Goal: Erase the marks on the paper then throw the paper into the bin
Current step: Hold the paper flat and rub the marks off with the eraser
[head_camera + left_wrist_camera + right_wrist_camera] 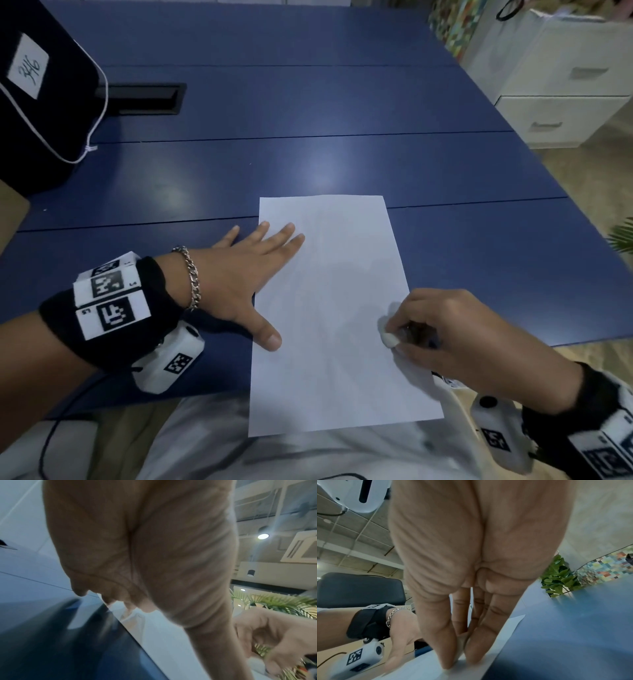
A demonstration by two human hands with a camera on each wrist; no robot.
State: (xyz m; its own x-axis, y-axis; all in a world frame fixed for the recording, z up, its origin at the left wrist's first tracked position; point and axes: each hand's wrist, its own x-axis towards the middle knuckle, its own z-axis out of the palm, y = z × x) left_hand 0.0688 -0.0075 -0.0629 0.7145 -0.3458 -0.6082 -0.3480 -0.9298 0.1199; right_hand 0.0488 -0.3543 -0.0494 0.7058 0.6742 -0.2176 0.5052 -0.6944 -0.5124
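A white sheet of paper [335, 315] lies on the blue table [308, 102], its near end hanging over the table's front edge. My left hand [246, 274] lies flat with spread fingers on the paper's left edge, pressing it down. My right hand [442, 329] pinches a small white eraser [388, 337] between thumb and fingers and holds it against the paper near its right edge. In the right wrist view the eraser [461, 643] shows between the fingertips on the paper [423, 669]. I see no clear marks on the sheet. No bin is in view.
A black bag [44, 99] with a white label stands at the table's far left, next to a dark cable slot [144, 99]. A white drawer cabinet [561, 78] stands beyond the table's right side. A cable [51, 442] hangs by my lap.
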